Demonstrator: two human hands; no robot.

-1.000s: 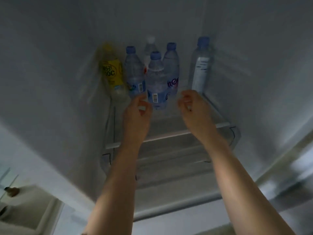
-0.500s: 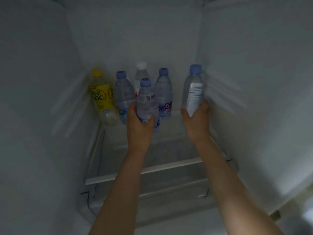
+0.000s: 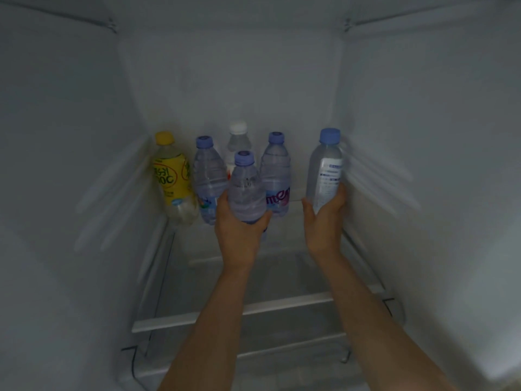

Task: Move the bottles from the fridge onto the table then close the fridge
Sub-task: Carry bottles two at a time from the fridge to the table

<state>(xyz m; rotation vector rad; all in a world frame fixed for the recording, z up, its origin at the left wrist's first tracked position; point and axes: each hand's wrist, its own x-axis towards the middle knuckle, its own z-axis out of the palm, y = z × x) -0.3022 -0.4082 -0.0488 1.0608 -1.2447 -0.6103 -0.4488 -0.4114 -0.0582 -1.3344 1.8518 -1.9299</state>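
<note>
Inside an open fridge point(image 3: 84, 136), left hand point(image 3: 239, 230) curled around a front water bottle point(image 3: 245, 190), right hand point(image 3: 324, 215) gripping a labelled bottle point(image 3: 325, 167) by the right wall — four more bottles, one of them yellow point(image 3: 170, 176), standing on the shelf point(image 3: 225, 317) behind.

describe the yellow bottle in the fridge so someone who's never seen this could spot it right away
Look at the glass fridge shelf where six bottles stand near the back wall. Go to the far left end of the group, against the left wall. There stands the clear plastic bottle with a yellow cap and yellow label; every other bottle has a blue or white cap, and neither hand touches it.
</note>
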